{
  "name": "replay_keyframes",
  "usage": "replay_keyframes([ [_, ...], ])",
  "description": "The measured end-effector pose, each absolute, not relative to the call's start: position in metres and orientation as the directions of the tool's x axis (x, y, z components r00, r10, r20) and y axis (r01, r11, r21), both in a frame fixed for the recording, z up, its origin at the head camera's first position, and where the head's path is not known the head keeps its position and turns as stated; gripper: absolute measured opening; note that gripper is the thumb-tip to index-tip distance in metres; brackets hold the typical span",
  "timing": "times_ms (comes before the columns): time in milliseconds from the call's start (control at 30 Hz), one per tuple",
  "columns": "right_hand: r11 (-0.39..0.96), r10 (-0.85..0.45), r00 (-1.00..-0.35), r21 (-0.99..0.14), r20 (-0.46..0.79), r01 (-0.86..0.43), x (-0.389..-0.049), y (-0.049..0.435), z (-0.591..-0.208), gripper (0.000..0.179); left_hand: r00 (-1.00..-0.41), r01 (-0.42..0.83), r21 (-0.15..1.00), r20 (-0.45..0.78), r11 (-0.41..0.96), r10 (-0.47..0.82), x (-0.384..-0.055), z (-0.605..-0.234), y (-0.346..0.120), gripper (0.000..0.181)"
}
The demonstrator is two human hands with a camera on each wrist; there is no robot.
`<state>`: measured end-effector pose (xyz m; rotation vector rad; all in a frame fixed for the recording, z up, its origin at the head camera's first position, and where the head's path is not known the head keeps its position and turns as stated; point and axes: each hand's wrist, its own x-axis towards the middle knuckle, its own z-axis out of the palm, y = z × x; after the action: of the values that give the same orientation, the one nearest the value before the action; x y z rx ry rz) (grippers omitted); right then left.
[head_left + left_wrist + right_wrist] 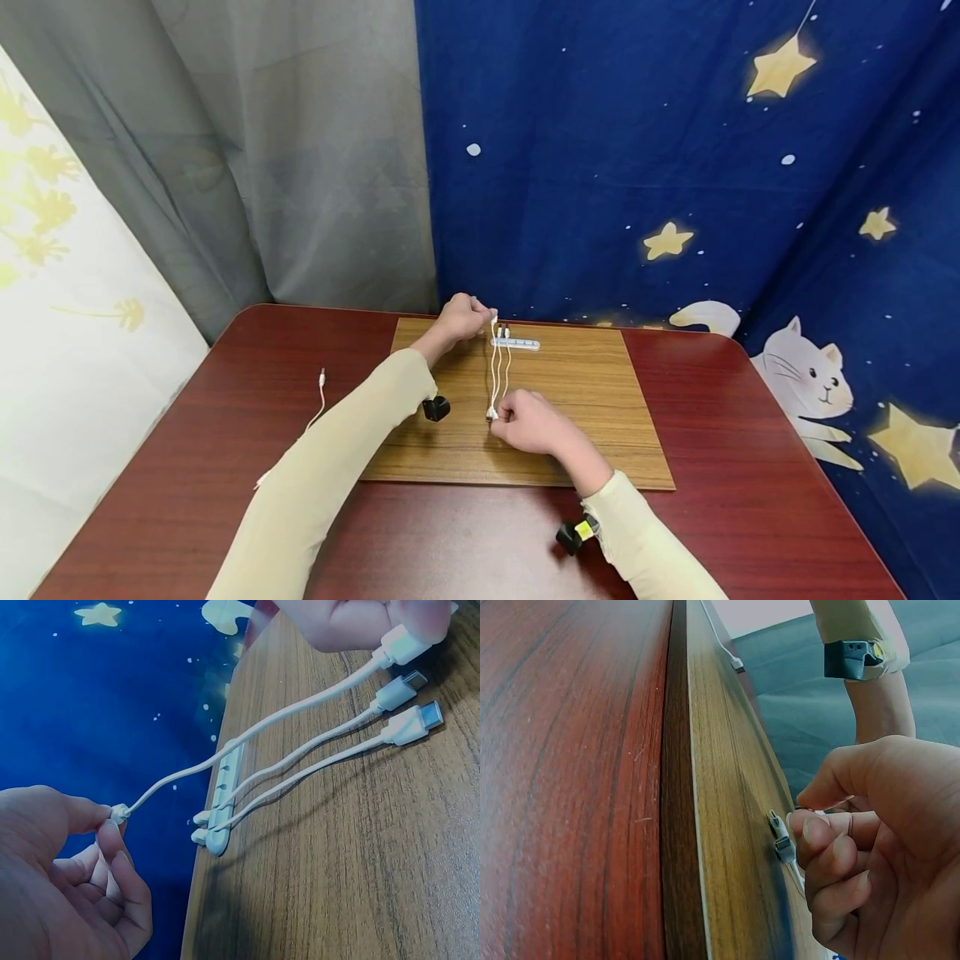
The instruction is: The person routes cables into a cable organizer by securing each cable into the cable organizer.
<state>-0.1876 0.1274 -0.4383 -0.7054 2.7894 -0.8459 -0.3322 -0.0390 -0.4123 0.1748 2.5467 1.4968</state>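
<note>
Left hand (462, 317) pinches white cable (255, 729) end just beside cable clip (516, 343); right hand (527, 422) pinches plug end nearer person; keep cable taut, press straight into free slot

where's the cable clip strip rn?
Head view: the clip strip lies at the wooden board's far edge, just right of the left hand, two cables seated in it.

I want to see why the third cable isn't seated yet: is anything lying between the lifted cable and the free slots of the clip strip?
Nothing visible. The lifted cable, pinched by the left hand, hangs over the clip strip; two other cables sit in slots beside it.
</note>
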Motion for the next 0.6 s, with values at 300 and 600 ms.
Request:
replay_keyframes([
  [300,0.752,-0.443,-0.896,-0.552,-0.019,-0.36,-0.187,0.13,-0.437,0.03,-0.979,-0.015,0.857,-0.119,0.515,0.168,-0.337,-0.415,-0.034,0.023],
  [600,0.77,-0.407,-0.913,-0.546,-0.023,-0.329,-0.187,0.132,-0.436,0.031,-0.98,-0.025,0.848,-0.125,0.529,0.154,-0.339,-0.417,-0.026,0.027],
])
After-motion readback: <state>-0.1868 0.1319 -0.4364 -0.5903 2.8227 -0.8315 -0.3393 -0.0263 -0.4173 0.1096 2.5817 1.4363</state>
